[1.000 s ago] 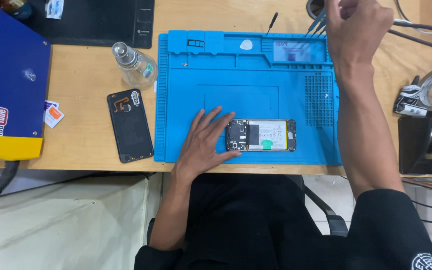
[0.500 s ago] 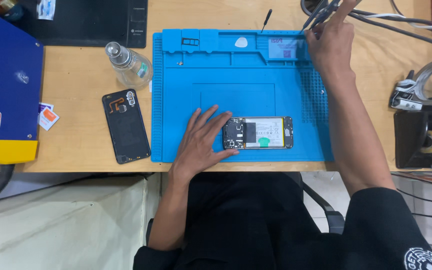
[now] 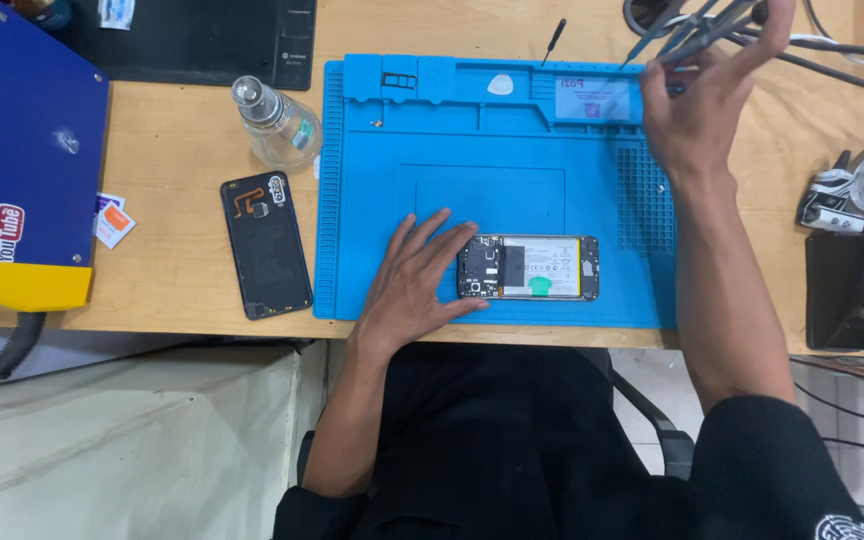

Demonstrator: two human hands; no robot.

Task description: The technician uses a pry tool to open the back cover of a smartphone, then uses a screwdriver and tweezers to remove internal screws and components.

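- Head view, change: the right hand (image 3: 697, 105) has drawn back a little from the far tool cluster and now sits at the mat's top right; fingers pinched on thin metal tweezers (image 3: 677, 30); judged a tool pick-up, work on the phone not yet begun.
- Head view, unchanged: the left hand (image 3: 414, 282) stays flat and spread on the blue mat (image 3: 472, 130); holds nothing.
- Head view, position: opened phone (image 3: 528, 267) lies on the mat's near edge; left fingertips touch its left end; right hand well apart, beyond it.

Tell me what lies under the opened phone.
The opened phone lies flat on the blue work mat, with the left hand touching its end. The mat directly beneath it is covered from view.
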